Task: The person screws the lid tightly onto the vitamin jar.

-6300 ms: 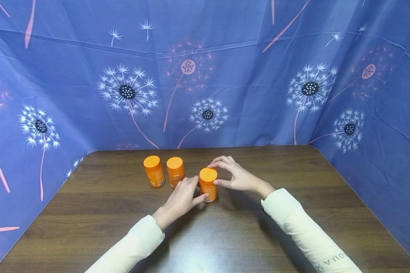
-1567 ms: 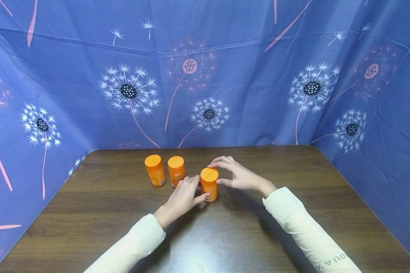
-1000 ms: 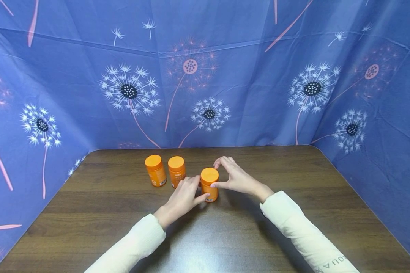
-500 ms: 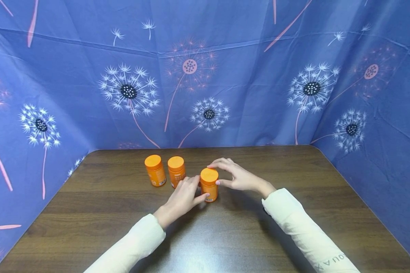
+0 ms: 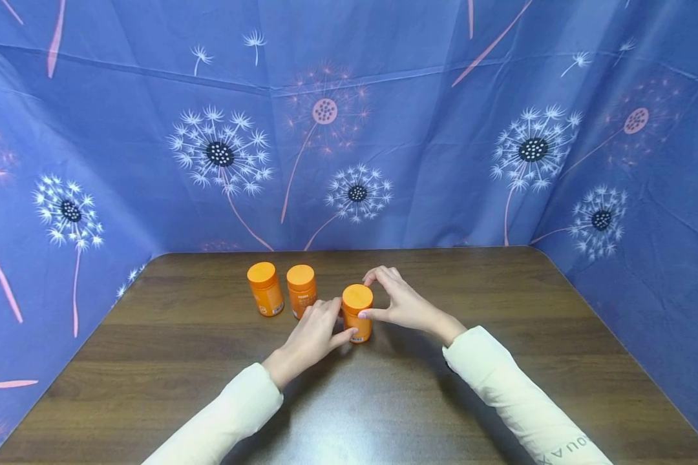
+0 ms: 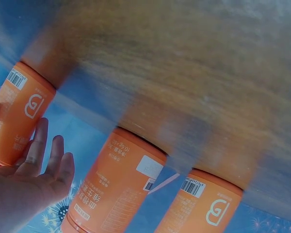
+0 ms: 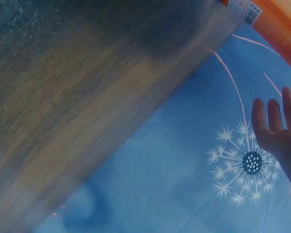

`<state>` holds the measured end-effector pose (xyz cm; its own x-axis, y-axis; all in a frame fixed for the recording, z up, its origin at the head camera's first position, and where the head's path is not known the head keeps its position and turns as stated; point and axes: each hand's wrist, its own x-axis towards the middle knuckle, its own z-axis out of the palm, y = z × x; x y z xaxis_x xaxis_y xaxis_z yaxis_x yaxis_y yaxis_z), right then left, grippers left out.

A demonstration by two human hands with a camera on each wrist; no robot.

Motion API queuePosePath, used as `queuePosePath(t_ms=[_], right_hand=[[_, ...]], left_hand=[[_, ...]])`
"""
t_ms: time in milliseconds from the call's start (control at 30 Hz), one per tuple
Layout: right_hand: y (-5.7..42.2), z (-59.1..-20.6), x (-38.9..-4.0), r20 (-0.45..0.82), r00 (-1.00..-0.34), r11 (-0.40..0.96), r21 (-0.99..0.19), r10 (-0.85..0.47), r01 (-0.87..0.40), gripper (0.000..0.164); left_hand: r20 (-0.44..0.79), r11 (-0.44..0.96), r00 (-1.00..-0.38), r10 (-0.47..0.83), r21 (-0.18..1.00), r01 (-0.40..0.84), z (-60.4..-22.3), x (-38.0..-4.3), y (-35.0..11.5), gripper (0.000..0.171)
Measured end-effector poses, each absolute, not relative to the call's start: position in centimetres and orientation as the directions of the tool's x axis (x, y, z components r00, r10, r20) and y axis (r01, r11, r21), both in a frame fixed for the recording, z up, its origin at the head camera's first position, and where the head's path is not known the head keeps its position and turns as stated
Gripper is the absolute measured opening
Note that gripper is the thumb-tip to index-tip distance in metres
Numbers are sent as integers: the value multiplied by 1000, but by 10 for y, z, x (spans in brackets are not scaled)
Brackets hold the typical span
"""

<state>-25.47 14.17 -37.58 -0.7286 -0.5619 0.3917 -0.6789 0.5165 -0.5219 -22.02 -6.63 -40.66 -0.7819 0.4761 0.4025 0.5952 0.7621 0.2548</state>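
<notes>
An orange pill bottle [image 5: 355, 327] with a screw lid [image 5: 357, 296] stands upright on the table. My left hand [image 5: 310, 336] grips its body from the left, thumb in front. From the right, my right hand [image 5: 404, 307] pinches the lid, thumb at its front edge and bent index finger behind. In the left wrist view the held bottle [image 6: 14, 121] shows a white logo and barcode, with left fingers [image 6: 36, 153] beside it. The right wrist view catches part of the bottle [image 7: 276, 29] and several spread right-hand fingers [image 7: 275, 116] away from it.
Two matching orange bottles, one at the far left [image 5: 265, 294] and one nearer [image 5: 301, 294], stand upright left of the held one. The brown wooden table [image 5: 471, 387] ends at a blue dandelion-print cloth [image 5: 430, 161] behind and at the sides.
My right hand has gone back and forth around the lid, fingers reaching out then drawing in; now they are drawn in again. The left hand and all bottles have stayed in place.
</notes>
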Motion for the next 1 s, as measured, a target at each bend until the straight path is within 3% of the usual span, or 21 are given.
queuePosePath(t_ms=[467,1000], right_hand=[[147,-371,-258,352,-714,495,-536,-606,-684,59],[154,-370,-262,324,-608,408,-510,-725,-757,50]], left_hand=[[392,761,-788,474,269,591,-408,-220,-66,40],[383,761,-792,475,272,588,-408,-219,-66,42]])
